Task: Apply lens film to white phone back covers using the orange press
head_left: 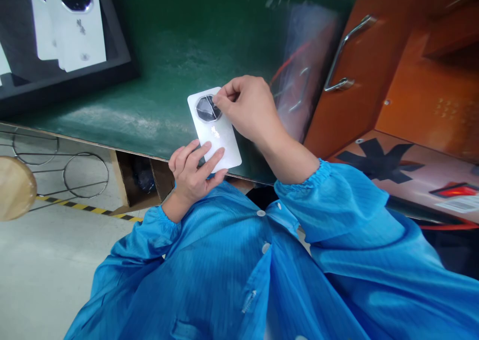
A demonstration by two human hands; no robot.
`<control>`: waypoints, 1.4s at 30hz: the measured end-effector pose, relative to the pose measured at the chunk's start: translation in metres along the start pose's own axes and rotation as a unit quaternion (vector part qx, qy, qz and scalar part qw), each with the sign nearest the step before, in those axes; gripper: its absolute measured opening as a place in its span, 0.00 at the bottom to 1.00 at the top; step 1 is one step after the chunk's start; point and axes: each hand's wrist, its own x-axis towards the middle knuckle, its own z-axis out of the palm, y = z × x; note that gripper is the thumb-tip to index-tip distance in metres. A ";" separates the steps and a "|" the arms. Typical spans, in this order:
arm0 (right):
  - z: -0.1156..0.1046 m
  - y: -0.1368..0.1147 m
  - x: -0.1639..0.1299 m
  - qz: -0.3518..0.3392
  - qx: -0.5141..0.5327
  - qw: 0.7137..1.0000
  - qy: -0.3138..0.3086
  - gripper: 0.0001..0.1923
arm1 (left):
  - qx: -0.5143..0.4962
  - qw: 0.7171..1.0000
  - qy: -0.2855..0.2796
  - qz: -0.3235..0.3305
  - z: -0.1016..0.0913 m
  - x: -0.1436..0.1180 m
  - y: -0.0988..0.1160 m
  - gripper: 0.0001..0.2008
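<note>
White phone back cover (217, 133) sits at the near edge of our green mat (168, 70), overhanging our lap a little. Our left hand (192, 172) pins its near end, fingers spread flat on the panel. Our right hand (249, 108) pinches at the dark camera ring (208, 109), fingertips closed on what looks like a film tab, though we can't tell for sure. Risk here, as we judge it: a sharp pull could skid the cover off the edge, or smear the lens. More covers (71, 23) wait in the black tray (75, 80), far left.
</note>
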 end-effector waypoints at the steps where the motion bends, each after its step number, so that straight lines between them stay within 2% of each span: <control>1: 0.001 0.003 0.000 -0.008 0.000 1.000 0.002 0.08 | 0.002 1.000 -0.007 -0.004 0.000 0.000 0.000 0.25; 5: 0.004 0.017 0.005 -0.043 -0.012 0.999 0.017 0.03 | -0.002 1.000 -0.001 -0.001 0.000 0.000 -0.001 0.24; 9: -0.004 0.026 0.002 -0.090 -0.041 0.992 0.073 0.07 | -0.031 0.999 0.034 0.012 0.001 0.001 -0.001 0.23; 13: -0.024 0.013 -0.028 -0.125 -0.098 0.982 0.098 0.12 | -0.047 0.997 0.054 0.014 0.002 0.003 -0.001 0.20; 16: -0.031 0.003 -0.068 -0.194 -0.160 0.966 0.053 0.15 | -0.046 0.998 0.045 0.020 -0.002 0.001 -0.004 0.23; 18: -0.024 0.003 -0.097 -0.260 -0.193 0.946 0.004 0.18 | -0.093 0.994 0.042 0.025 -0.009 0.001 -0.006 0.29; 20: -0.010 0.008 -0.123 -0.320 -0.224 0.920 -0.011 0.22 | -0.156 0.984 0.079 -0.005 -0.018 0.003 -0.007 0.35; 22: 0.006 0.015 -0.138 -0.381 -0.266 0.885 0.025 0.17 | -0.239 0.956 0.156 -0.066 -0.029 0.013 -0.007 0.35; 24: 0.013 0.020 -0.143 -0.439 -0.293 0.846 0.073 0.14 | -0.328 0.912 0.215 -0.117 -0.041 0.030 -0.004 0.30; 26: 0.002 0.023 -0.146 -0.484 -0.293 0.815 0.123 0.13 | -0.388 0.886 0.216 -0.131 -0.053 0.053 0.003 0.23; 27: -0.010 0.023 -0.150 -0.495 -0.283 0.807 0.155 0.13 | -0.398 0.886 0.198 -0.133 -0.060 0.066 0.009 0.20; 29: -0.045 0.024 -0.168 -0.491 -0.250 0.804 0.222 0.12 | -0.403 0.897 0.129 -0.130 -0.073 0.091 0.030 0.15; 31: -0.085 0.028 -0.198 -0.449 -0.220 0.826 0.259 0.12 | -0.422 0.899 0.020 -0.117 -0.080 0.115 0.060 0.12; 32: -0.104 0.032 -0.216 -0.422 -0.217 0.840 0.262 0.13 | -0.444 0.889 -0.041 -0.106 -0.081 0.128 0.078 0.13; 34: -0.135 0.047 -0.251 -0.364 -0.241 0.859 0.268 0.13 | -0.506 0.843 -0.166 -0.078 -0.077 0.155 0.117 0.18; 36: -0.155 0.067 -0.281 -0.312 -0.280 0.853 0.311 0.10 | -0.570 0.776 -0.265 -0.052 -0.065 0.183 0.159 0.26; 37: -0.161 0.078 -0.292 -0.292 -0.299 0.840 0.346 0.10 | -0.590 0.748 -0.302 -0.044 -0.059 0.196 0.179 0.29; 38: -0.166 0.090 -0.301 -0.277 -0.318 0.823 0.380 0.10 | -0.603 0.724 -0.331 -0.040 -0.051 0.209 0.199 0.31; 40: -0.173 0.109 -0.309 -0.257 -0.354 0.783 0.443 0.14 | -0.620 0.692 -0.368 -0.042 -0.036 0.229 0.235 0.28; 42: -0.182 0.124 -0.307 -0.241 -0.388 0.749 0.479 0.18 | -0.635 0.679 -0.364 -0.059 -0.019 0.243 0.266 0.20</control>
